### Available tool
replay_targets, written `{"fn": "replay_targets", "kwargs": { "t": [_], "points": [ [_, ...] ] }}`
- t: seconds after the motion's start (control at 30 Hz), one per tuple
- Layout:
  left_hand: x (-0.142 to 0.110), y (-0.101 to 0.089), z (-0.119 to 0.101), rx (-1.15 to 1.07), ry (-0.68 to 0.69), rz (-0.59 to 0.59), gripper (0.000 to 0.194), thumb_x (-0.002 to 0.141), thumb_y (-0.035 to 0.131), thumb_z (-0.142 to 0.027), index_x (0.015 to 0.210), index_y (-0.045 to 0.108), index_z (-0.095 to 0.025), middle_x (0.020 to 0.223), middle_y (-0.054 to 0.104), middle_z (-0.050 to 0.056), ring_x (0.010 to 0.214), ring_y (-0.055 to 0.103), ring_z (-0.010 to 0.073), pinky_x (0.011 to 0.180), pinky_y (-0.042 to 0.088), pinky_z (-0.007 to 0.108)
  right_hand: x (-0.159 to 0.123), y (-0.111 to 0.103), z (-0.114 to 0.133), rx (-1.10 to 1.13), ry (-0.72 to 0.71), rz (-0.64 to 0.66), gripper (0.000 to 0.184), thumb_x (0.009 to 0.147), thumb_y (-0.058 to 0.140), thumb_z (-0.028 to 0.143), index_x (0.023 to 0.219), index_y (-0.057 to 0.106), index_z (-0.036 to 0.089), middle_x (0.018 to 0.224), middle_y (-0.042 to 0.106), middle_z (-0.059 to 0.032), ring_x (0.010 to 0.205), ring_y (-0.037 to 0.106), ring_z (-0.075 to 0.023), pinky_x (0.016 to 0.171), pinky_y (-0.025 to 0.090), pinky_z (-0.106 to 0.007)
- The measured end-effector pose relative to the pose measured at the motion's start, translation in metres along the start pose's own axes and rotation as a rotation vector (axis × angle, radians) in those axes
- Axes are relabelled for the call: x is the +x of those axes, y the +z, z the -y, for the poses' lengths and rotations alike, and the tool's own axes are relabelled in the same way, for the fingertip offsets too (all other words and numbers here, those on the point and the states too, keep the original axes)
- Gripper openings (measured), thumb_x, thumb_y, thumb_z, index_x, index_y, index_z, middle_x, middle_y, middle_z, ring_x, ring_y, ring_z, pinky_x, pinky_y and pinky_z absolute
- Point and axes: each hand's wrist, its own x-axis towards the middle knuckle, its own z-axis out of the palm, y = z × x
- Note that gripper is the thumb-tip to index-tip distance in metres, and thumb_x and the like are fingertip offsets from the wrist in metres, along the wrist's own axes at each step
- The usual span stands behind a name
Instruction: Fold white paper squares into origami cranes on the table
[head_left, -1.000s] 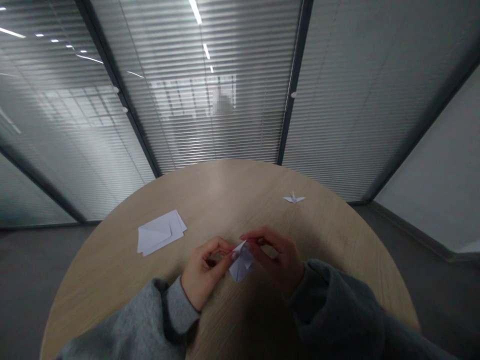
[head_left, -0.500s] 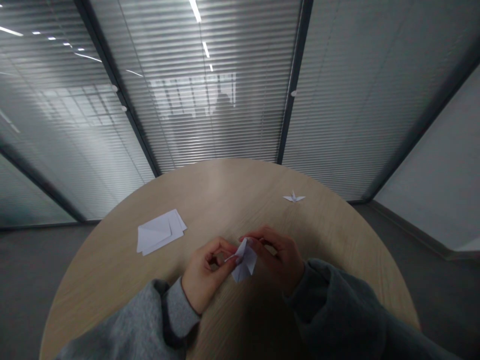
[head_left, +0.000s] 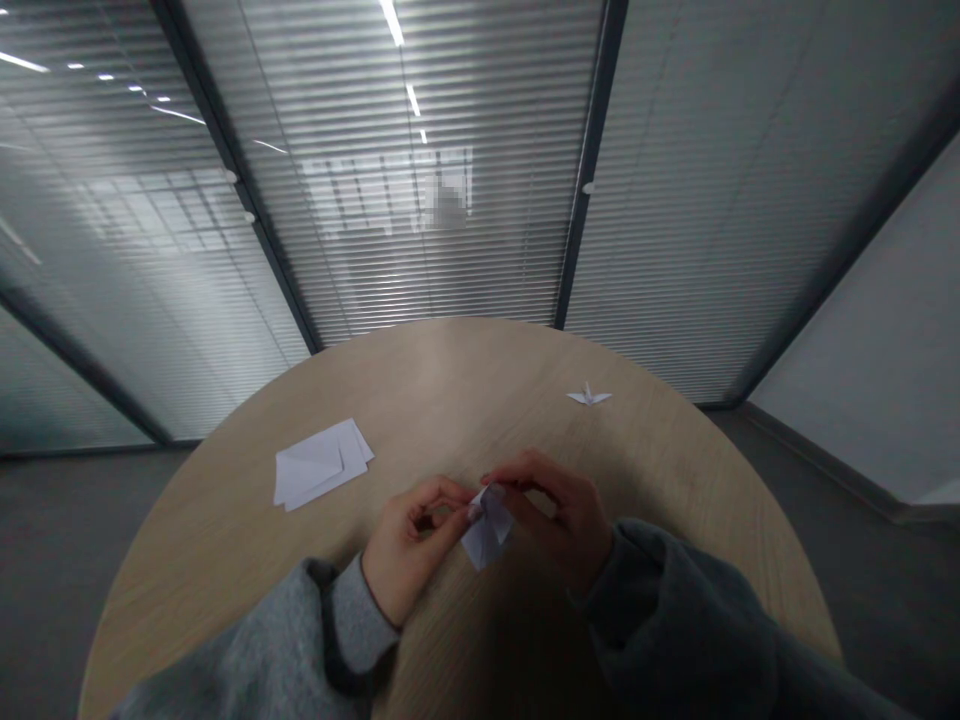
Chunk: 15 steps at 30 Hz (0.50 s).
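Above the middle of the round wooden table [head_left: 450, 380], a small folded piece of white paper [head_left: 489, 530] is pinched between both hands. My left hand [head_left: 416, 535] holds its left side between fingertips and thumb. My right hand [head_left: 551, 515] grips the upper right of the fold, and its fingers hide part of the paper. A finished-looking white origami crane [head_left: 589, 396] stands farther off on the table, to the right, away from both hands.
A small stack of white paper sheets [head_left: 319, 463] lies on the table to the left of my hands. Glass walls with slatted blinds [head_left: 442, 260] curve behind the table, and a blurred figure [head_left: 448, 205] shows through them. Grey floor surrounds the table.
The folded paper's upper tip has dropped slightly, and the paper looks more closed. My right hand has shifted a little left and upward against it.
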Motion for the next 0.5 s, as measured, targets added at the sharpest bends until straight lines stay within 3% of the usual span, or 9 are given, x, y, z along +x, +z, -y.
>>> {"fn": "replay_targets", "kwargs": {
  "t": [0.17,0.5],
  "points": [
    [0.0008,-0.0033,0.0036,0.080,0.031,-0.027,0.027,0.080,0.060,-0.039,0.073,0.068,-0.014,0.062,0.064,0.003,0.057,0.056,0.0142,0.056,0.043,0.024,-0.0004,-0.0010,0.0011,0.027,0.054,0.015,0.013,0.084,0.055,0.024,0.081,0.067,0.019,0.072,0.068,-0.0038,0.065,0.064,-0.0147,0.056,0.051,-0.024],
    [-0.0003,-0.0019,0.0075,0.067,-0.022,-0.030,0.028,0.073,0.065,-0.041,0.070,0.067,-0.014,0.055,0.058,0.000,0.050,0.048,0.0116,0.049,0.037,0.023,-0.0004,-0.0006,0.0005,0.003,0.078,0.014,0.017,0.085,0.056,0.028,0.078,0.069,0.018,0.067,0.066,-0.0032,0.061,0.062,-0.0142,0.053,0.049,-0.024]
  ]
}}
